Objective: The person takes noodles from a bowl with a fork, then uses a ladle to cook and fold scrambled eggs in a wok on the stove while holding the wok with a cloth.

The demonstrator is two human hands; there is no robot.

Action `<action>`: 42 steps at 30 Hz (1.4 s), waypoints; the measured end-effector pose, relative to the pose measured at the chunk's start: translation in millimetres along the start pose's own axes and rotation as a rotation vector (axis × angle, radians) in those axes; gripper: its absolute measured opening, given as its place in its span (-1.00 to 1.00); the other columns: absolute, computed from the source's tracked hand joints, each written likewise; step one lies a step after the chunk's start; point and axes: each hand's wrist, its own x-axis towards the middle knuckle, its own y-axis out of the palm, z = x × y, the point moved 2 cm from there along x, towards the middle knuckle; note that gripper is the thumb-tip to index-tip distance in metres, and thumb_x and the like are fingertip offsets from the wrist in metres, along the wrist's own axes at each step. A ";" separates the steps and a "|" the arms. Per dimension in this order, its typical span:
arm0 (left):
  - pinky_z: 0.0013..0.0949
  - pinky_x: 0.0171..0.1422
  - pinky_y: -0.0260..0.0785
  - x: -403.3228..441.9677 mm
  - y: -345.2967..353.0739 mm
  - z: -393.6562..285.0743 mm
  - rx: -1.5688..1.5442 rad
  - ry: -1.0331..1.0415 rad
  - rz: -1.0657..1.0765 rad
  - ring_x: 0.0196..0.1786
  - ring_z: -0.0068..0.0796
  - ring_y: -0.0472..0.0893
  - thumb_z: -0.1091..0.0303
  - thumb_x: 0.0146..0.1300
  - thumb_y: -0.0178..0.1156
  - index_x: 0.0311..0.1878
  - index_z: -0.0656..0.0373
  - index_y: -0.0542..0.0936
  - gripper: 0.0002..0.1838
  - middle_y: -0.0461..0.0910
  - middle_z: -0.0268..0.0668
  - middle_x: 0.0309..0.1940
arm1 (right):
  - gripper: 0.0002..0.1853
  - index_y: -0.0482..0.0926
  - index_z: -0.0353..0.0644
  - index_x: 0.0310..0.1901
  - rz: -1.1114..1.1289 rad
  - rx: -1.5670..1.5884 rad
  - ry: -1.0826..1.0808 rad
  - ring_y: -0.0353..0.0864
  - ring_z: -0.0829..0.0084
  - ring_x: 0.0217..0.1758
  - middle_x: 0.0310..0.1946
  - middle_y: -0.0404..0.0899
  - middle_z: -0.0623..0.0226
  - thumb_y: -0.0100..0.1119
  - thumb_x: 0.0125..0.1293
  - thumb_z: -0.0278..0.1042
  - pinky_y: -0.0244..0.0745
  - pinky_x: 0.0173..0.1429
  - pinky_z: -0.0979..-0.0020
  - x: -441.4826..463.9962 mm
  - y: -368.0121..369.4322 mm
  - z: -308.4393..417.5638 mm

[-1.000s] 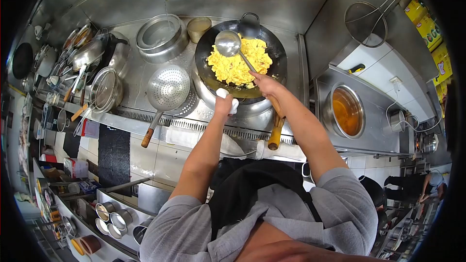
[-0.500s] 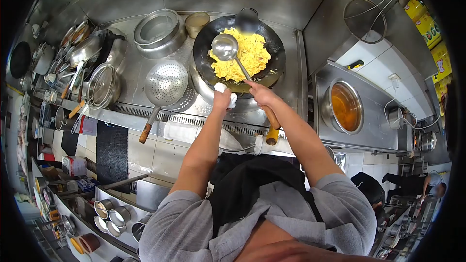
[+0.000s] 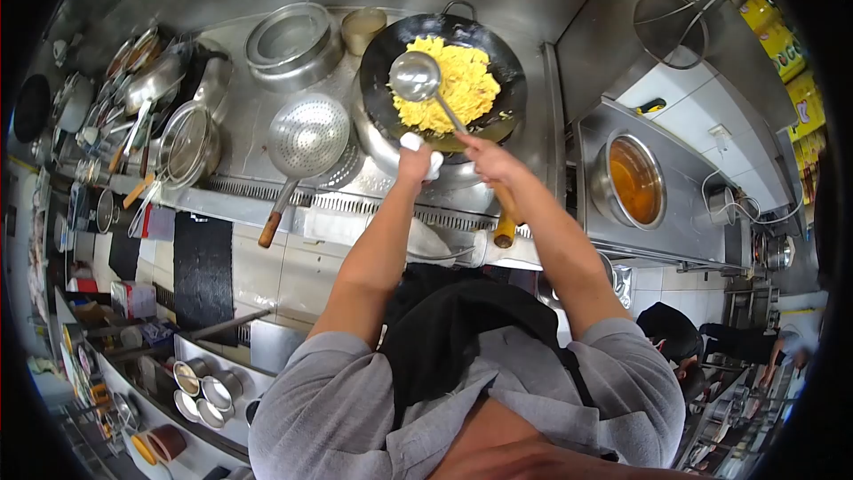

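Note:
A black wok (image 3: 378, 93) sits on the stove with yellow scrambled eggs (image 3: 471, 84) in it. My left hand (image 3: 414, 165) is closed around a folded white cloth (image 3: 434, 164) at the wok's near edge; the cloth hides whatever part of the rim lies under it. In my right hand (image 3: 490, 163) is a ladle (image 3: 414, 76) with a steel bowl and a wooden handle. Its bowl rests over the left part of the eggs, rounded side up, and the handle end points back towards me.
Left of the wok lies a perforated strainer (image 3: 309, 135) with a wooden handle. Behind it stand stacked steel pots (image 3: 293, 49) and a small container (image 3: 363, 31). A steel bowl of orange liquid (image 3: 635, 182) is on the right counter. Other people (image 3: 668, 333) are at lower right.
The whole view has shifted slightly, so the stove sits higher in the picture. Both hands keep their grips, and the ladle stays over the left part of the eggs.

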 end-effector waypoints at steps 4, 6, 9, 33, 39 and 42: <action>-0.23 -0.67 0.36 -3.2 -2.2 -2.5 -0.021 -0.003 0.012 -0.53 -0.30 0.61 0.22 0.25 0.14 -0.11 0.30 0.53 -0.69 0.61 -0.13 -0.39 | -0.48 0.13 0.30 0.52 0.014 0.065 0.007 0.13 0.66 -0.71 -0.63 0.17 0.55 -0.21 0.58 -0.26 0.21 -0.65 0.51 -28.7 -9.0 -11.2; -0.24 -0.67 0.37 -7.2 -2.6 -6.9 -0.022 -0.005 0.031 -0.52 -0.31 0.62 0.21 0.25 0.14 -0.12 0.30 0.53 -0.69 0.61 -0.13 -0.39 | -0.48 0.17 0.32 0.51 -0.025 0.127 0.048 0.13 0.61 -0.70 -0.63 0.18 0.50 -0.17 0.56 -0.27 0.28 -0.60 0.45 -26.5 -13.5 -27.7; -0.28 -0.66 0.35 -3.2 -8.1 0.3 -0.001 -0.010 0.044 -0.53 -0.35 0.60 0.12 0.28 0.18 -0.08 0.26 0.52 -0.63 0.61 -0.17 -0.38 | -0.47 0.18 0.32 0.50 -0.037 0.179 0.107 0.11 0.64 -0.68 -0.61 0.15 0.52 -0.17 0.55 -0.30 0.23 -0.62 0.46 -25.3 -11.6 -34.8; -0.15 0.09 0.51 -76.1 -191.9 90.7 0.915 0.039 -0.130 -0.05 -0.02 0.68 0.27 -0.10 0.52 0.43 0.14 0.24 -0.02 0.67 0.04 -0.12 | -0.19 0.10 0.04 0.53 -0.716 -0.035 -0.216 0.39 0.12 0.23 0.38 0.35 0.00 0.11 0.24 -0.59 0.34 0.27 0.30 -97.3 -21.5 -125.4; -0.13 0.46 0.21 -82.4 -237.4 27.4 0.815 0.352 -0.378 0.38 0.05 0.38 0.23 -0.02 0.53 0.43 0.37 0.20 0.00 0.39 0.14 0.31 | -0.15 0.08 0.22 0.55 -0.605 0.179 -0.100 0.33 0.58 -0.55 0.01 0.62 0.19 0.13 0.27 -0.57 0.39 -0.46 0.43 -80.5 -38.6 -131.0; -0.06 0.35 0.32 -85.3 -310.6 -3.6 1.004 0.355 -0.689 0.26 0.21 0.45 0.22 0.10 0.42 0.37 0.36 0.29 -0.18 0.44 0.24 0.22 | -0.17 0.07 0.25 0.55 -0.531 0.359 -0.092 0.27 0.65 -0.67 -0.46 0.46 0.41 0.08 0.31 -0.61 0.27 -0.61 0.48 -81.7 -37.1 -132.0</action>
